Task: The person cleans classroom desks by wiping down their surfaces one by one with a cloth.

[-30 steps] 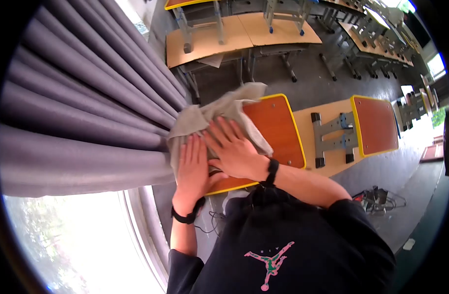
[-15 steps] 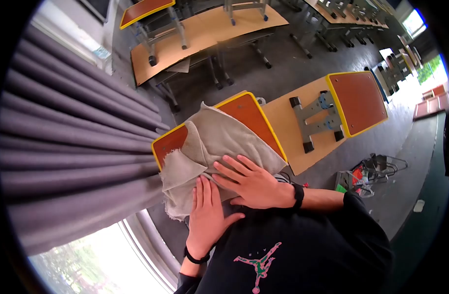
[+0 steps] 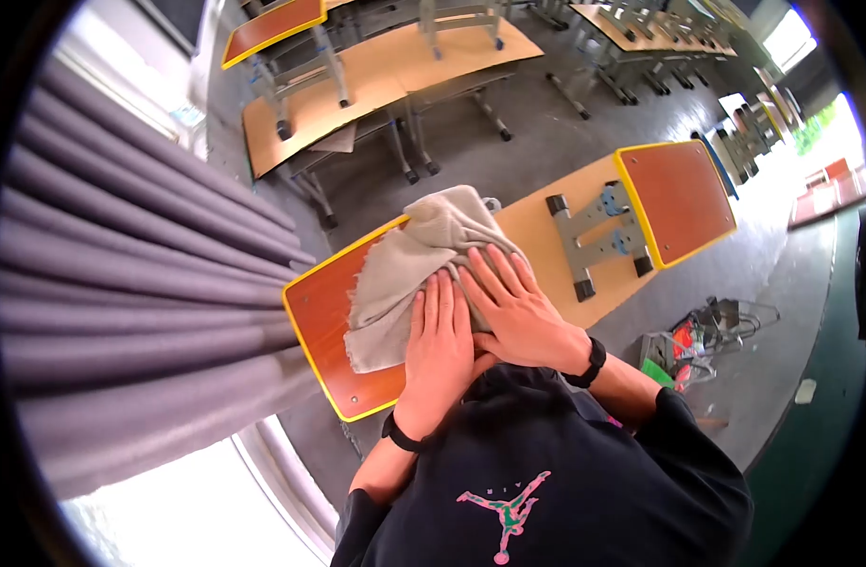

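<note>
On a yellow-edged board [image 3: 321,319], both hands [image 3: 441,342] flat, fingers straight, over rumpled cloth [image 3: 395,288], board's right end hidden.

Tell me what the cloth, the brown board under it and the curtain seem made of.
Cloth: matt woven fabric, perhaps cotton, since it creases and its edge looks frayed.
Brown board: wood or laminate, judging by its colour and slight shine; yellow edging, possibly plastic.
Curtain: smooth fabric, hanging in soft folds; fibre unclear.
</note>
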Demonstrator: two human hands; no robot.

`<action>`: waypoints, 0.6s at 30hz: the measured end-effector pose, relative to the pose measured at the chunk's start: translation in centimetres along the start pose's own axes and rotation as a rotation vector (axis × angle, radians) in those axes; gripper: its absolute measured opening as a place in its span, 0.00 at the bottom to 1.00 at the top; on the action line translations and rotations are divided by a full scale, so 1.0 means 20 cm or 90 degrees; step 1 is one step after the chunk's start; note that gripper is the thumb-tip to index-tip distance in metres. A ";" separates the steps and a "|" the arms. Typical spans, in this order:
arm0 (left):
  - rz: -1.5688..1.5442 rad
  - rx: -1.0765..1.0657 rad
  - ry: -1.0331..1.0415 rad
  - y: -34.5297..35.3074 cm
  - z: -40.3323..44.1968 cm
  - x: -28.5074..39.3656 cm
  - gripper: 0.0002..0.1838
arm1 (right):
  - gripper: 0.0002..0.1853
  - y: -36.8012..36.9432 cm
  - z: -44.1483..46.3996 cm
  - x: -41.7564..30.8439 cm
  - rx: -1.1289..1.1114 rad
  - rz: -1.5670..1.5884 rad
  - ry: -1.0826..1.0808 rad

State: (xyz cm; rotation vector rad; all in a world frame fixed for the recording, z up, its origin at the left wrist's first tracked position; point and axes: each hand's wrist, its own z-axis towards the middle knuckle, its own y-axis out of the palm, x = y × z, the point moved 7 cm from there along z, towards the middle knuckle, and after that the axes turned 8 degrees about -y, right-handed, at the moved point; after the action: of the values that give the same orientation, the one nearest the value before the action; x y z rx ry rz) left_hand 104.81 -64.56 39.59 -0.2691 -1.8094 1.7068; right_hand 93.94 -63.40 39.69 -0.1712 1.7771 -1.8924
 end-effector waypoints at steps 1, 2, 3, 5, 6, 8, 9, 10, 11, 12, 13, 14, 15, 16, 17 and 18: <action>0.000 -0.005 -0.006 0.01 -0.02 -0.03 0.63 | 0.50 0.00 0.01 -0.01 -0.017 -0.004 0.007; 0.000 0.001 -0.017 0.00 -0.05 -0.06 0.63 | 0.51 0.01 0.02 -0.02 -0.034 -0.010 0.015; -0.016 0.001 -0.017 0.00 -0.08 -0.09 0.64 | 0.54 0.02 0.04 -0.04 -0.051 0.024 -0.010; -0.032 0.003 -0.027 -0.03 -0.17 -0.16 0.65 | 0.55 0.05 0.09 -0.13 -0.061 0.043 -0.052; -0.044 -0.011 -0.047 -0.05 -0.22 -0.20 0.66 | 0.56 0.07 0.12 -0.19 -0.067 0.061 -0.084; -0.055 -0.019 -0.080 -0.10 -0.34 -0.28 0.67 | 0.56 0.11 0.16 -0.30 -0.079 0.072 -0.125; -0.051 -0.037 -0.105 -0.12 -0.40 -0.32 0.68 | 0.55 0.14 0.18 -0.37 -0.090 0.080 -0.154; -0.047 -0.057 -0.130 -0.13 -0.46 -0.36 0.68 | 0.55 0.16 0.19 -0.44 -0.102 0.088 -0.182; -0.058 -0.057 -0.144 -0.16 -0.51 -0.39 0.68 | 0.54 0.18 0.21 -0.49 -0.093 0.103 -0.214; -0.058 -0.052 -0.154 -0.17 -0.54 -0.43 0.68 | 0.54 0.21 0.24 -0.52 -0.096 0.103 -0.224; -0.063 -0.058 -0.165 -0.18 -0.57 -0.47 0.67 | 0.54 0.23 0.27 -0.56 -0.098 0.104 -0.252; -0.069 -0.065 -0.173 -0.20 -0.60 -0.51 0.66 | 0.53 0.24 0.30 -0.59 -0.100 0.105 -0.276; -0.099 -0.054 -0.169 -0.21 -0.59 -0.55 0.65 | 0.52 0.25 0.35 -0.60 -0.097 0.095 -0.291; -0.099 -0.051 -0.170 -0.21 -0.57 -0.59 0.65 | 0.52 0.25 0.40 -0.58 -0.096 0.093 -0.293; -0.135 -0.060 -0.181 -0.21 -0.54 -0.63 0.65 | 0.51 0.27 0.46 -0.56 -0.112 0.096 -0.303; -0.170 -0.069 -0.192 -0.20 -0.49 -0.67 0.64 | 0.50 0.28 0.52 -0.54 -0.128 0.098 -0.311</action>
State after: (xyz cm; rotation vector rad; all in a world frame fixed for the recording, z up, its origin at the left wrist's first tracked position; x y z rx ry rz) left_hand 122.01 -64.34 39.03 0.1907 -2.0506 1.5250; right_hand 109.31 -67.56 38.40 -0.5079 1.5817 -1.4106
